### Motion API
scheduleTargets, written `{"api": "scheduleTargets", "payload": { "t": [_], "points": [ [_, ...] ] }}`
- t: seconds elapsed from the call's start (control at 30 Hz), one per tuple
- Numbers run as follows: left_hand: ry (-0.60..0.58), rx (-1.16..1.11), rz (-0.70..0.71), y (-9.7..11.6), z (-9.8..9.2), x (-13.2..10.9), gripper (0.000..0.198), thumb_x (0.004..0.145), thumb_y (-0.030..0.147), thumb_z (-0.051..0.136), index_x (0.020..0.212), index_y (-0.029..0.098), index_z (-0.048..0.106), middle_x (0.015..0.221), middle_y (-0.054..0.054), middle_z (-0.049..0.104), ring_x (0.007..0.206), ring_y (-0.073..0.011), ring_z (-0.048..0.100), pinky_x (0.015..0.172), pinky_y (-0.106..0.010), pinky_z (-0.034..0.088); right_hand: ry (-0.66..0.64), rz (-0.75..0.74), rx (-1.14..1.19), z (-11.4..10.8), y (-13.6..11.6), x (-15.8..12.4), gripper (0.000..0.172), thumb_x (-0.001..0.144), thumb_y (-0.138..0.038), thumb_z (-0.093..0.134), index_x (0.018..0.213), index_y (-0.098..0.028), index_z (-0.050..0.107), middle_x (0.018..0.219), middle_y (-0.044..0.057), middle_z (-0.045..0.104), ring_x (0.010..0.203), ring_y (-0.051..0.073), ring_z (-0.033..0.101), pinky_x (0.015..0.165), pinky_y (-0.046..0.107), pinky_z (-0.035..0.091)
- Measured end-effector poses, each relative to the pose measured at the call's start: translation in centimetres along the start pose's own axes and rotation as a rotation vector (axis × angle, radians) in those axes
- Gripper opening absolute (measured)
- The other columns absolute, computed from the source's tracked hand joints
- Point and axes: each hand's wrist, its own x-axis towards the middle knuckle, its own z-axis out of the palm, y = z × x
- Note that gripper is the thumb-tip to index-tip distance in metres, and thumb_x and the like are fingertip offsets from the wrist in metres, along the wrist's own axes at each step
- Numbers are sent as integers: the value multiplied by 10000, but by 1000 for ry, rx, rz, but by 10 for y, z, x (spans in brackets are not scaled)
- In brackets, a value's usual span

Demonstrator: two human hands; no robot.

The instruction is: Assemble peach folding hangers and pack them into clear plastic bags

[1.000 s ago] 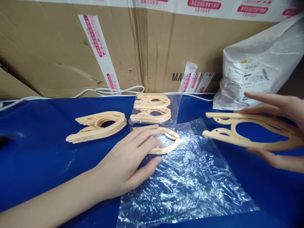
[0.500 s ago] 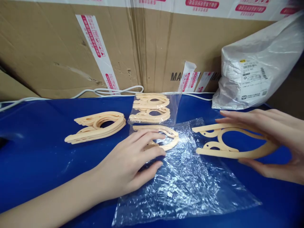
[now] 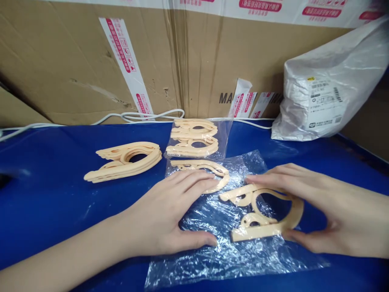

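Observation:
My right hand (image 3: pixel 328 211) grips a beige folding clothes hanger (image 3: pixel 258 232), folded up, between thumb and fingers. This hanger is over the right part of a clear plastic bag (image 3: pixel 212 263) that lies crinkled on the table. My left hand (image 3: pixel 173 211) rests on the bag with thumb and fingers spread, partly covering another beige folding hanger (image 3: pixel 212 165) at the bag's upper left. Whether that hanger is fully inside the bag, I cannot tell.
A stack of folded hangers (image 3: pixel 142 168) lies to the left on the blue table (image 3: pixel 45 202). Behind the open bag is a clear packet (image 3: pixel 223 138) holding more hangers. A white cable (image 3: pixel 112 116), a cardboard box (image 3: pixel 197 61) and a grey-white parcel bag (image 3: pixel 304 109) line the back.
My right hand has brought its hanger left and nearer, from beside the bag to over it. My left thumb has spread away from the fingers.

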Motion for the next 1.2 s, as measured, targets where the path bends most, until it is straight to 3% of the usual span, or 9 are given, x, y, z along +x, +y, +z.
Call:
{"api": "scheduleTargets", "payload": {
  "t": [0.13,0.3,0.4,0.53,0.6,0.73,0.83,0.93,1.2],
  "points": [
    [11,-12,-6,0,1,-1,858,781,732,639,1426,214,413,1473,-89,493,1351,-285,463,1119,-469,411,-87,-163,-78,10,1,9,833,776,-461,724,1505,-394,327,1373,27,606,1230,329,592,938,457,572],
    [-31,-17,-96,5,1,-4,940,753,785,614,1453,195,396,1514,-101,452,1377,-313,438,1119,-494,412,-111,21,-93,1,17,5,942,714,-626,741,1516,-414,294,1309,38,626,1130,311,638,882,437,584],
    [-18,-7,-102,7,3,-7,984,742,802,606,1481,203,355,1542,-103,412,1400,-318,406,1128,-499,402,-134,63,-15,0,16,5,874,772,-583,708,1523,-408,297,1162,34,680,1037,285,663,847,421,585],
    [7,-4,-81,7,7,-11,981,766,761,622,1512,209,305,1547,-120,400,1403,-329,399,1131,-513,393,-89,-27,82,9,1,14,711,836,-524,661,1483,-387,400,1037,33,705,925,267,677,758,413,587],
    [6,-4,-75,6,8,-12,983,776,748,621,1523,205,286,1553,-130,387,1406,-343,392,1124,-529,396,-86,-37,113,11,-1,17,690,830,-515,673,1464,-370,440,1059,40,705,934,272,682,761,418,589],
    [-10,9,-77,7,8,-12,993,768,731,639,1530,211,272,1574,-116,358,1421,-350,369,1130,-540,387,-117,-10,167,6,11,11,804,759,-458,768,1475,-408,408,1185,17,686,1034,265,680,848,383,591],
    [-14,18,-93,7,7,-12,976,768,702,656,1528,221,278,1578,-103,353,1428,-341,359,1138,-535,377,-129,3,197,4,16,8,767,803,-411,744,1476,-445,379,1184,-13,686,1045,226,676,875,343,582],
    [-26,13,-82,7,8,-12,971,780,693,644,1531,208,266,1575,-113,355,1428,-340,357,1137,-534,374,-112,-22,247,12,9,12,670,837,-427,719,1432,-471,413,1190,-34,685,1057,198,665,883,339,570],
    [-7,-2,-47,5,10,-13,969,786,687,644,1532,203,258,1559,-127,376,1417,-346,371,1135,-543,367,-11,-95,382,35,-1,24,621,834,-366,742,1391,-384,466,1063,-20,707,939,172,671,873,354,515]
  ]
}}
